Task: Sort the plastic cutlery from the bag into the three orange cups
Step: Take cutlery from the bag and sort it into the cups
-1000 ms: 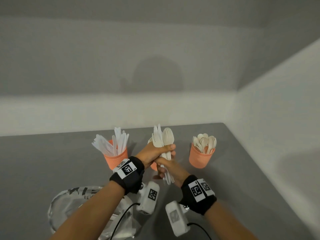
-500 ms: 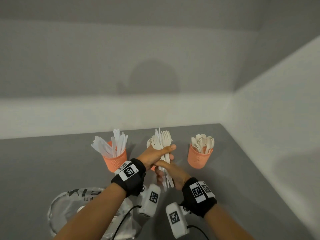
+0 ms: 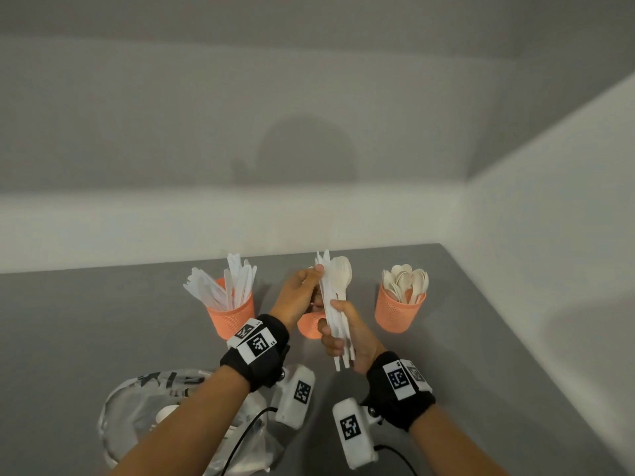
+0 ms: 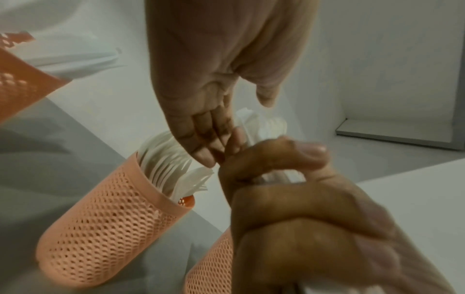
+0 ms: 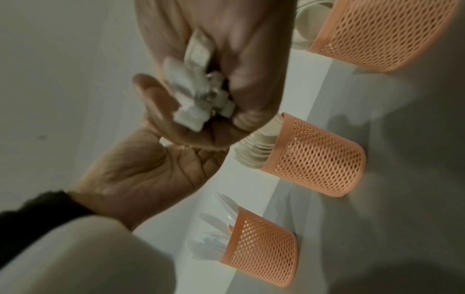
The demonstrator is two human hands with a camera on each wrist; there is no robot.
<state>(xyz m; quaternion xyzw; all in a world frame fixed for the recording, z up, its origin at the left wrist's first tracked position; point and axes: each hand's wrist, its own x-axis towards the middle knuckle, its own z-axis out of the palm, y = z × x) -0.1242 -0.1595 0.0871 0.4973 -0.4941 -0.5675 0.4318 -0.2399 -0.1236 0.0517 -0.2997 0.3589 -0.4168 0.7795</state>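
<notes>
Three orange mesh cups stand in a row: the left cup (image 3: 232, 312) holds knives, the middle cup (image 3: 309, 326) (image 4: 108, 228) holds forks and is half hidden behind my hands, the right cup (image 3: 398, 312) holds spoons. Above the middle cup my right hand (image 3: 338, 324) (image 5: 214, 89) grips a mixed bundle of white cutlery (image 3: 335, 290) by the handles. At the bundle's upper left side my left hand (image 3: 318, 280) (image 4: 226, 119) touches it with nearly straight fingers, thumb apart. The clear plastic bag (image 3: 147, 407) lies at the lower left under my left forearm.
The grey table (image 3: 481, 355) ends at white walls behind the cups and on the right. Bare surface lies right of the spoon cup and left of the knife cup. Wrist cameras and cables hang below both wrists.
My left hand has let go of the bundle's middle and slid up to its left side with fingers opened. The right hand still holds the handles and has tilted the bundle slightly.
</notes>
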